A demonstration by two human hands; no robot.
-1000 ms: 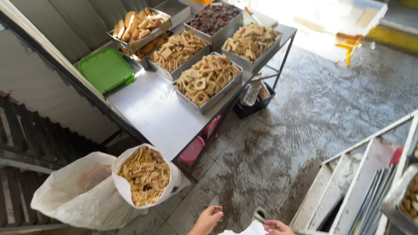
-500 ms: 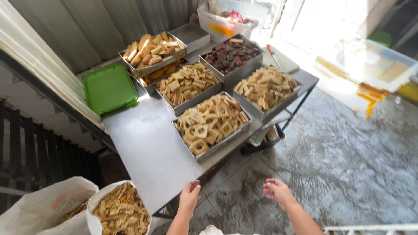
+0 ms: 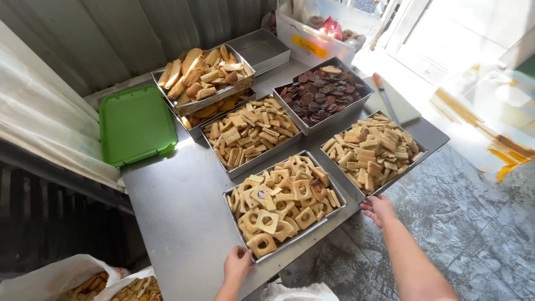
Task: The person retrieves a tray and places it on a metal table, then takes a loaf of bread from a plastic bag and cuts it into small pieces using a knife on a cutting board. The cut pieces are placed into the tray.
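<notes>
Two hands frame the tray of ring biscuits (image 3: 284,203), which sits at six o'clock on the steel table (image 3: 167,206): our left hand (image 3: 238,263) curls onto its near corner, and our right hand (image 3: 378,208) hangs open, not gripping, at its three o'clock. We judge that we are taking hold; the right must still close on the rim.

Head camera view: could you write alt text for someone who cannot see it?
Two bare hands, left hand and right hand, reach the near edge of a metal tray of square ring biscuits on a steel table. More biscuit trays and a green lid lie behind.
</notes>
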